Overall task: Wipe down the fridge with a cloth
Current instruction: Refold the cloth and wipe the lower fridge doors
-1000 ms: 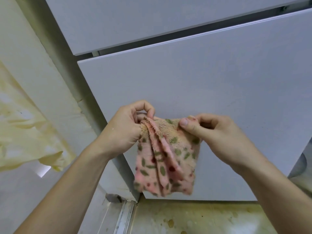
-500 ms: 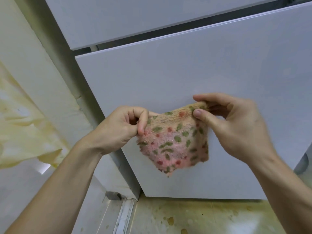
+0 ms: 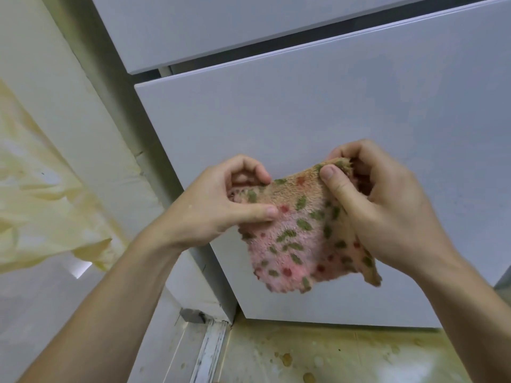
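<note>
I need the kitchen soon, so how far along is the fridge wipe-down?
Barely started, it seems. Done: the cloth is picked up. In hand: the left hand and right hand both pinch its upper edge, holding it in front of the lower fridge door, apparently arranging it rather than wiping. Left: wiping that door and the upper door; neither shows wipe marks.

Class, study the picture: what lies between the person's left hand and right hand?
In the head view, a pink spotted cloth spans the gap; the left hand and right hand each pinch it.
</note>
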The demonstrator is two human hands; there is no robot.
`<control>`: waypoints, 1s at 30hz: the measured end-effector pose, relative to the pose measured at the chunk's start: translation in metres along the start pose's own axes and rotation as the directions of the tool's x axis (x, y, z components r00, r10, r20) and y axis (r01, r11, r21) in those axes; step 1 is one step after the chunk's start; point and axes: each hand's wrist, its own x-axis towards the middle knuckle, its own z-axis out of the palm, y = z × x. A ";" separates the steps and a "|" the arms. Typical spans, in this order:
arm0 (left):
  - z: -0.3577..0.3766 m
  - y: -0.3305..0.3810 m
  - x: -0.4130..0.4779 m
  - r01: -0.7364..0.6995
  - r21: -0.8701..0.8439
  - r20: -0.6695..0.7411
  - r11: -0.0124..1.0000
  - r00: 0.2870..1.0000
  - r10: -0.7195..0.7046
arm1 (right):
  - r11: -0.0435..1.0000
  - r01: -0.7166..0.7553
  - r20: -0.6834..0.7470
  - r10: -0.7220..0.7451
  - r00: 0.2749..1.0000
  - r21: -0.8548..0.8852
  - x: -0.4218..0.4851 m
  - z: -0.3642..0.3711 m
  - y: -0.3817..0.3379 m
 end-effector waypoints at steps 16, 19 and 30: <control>0.014 -0.016 -0.003 -0.242 0.066 -0.239 0.968 0.938 0.251 | 0.933 0.343 0.062 -0.338 0.939 -0.106 -0.015 0.054 0.002; 0.004 -0.021 -0.006 -0.259 0.306 -0.333 0.916 0.873 0.358 | 0.950 0.267 -0.148 -0.291 0.945 -0.160 -0.015 0.064 0.000; -0.011 -0.035 -0.009 -0.116 0.202 -0.281 0.972 0.944 0.171 | 0.935 0.087 -0.269 -0.186 0.945 -0.344 -0.002 0.094 -0.006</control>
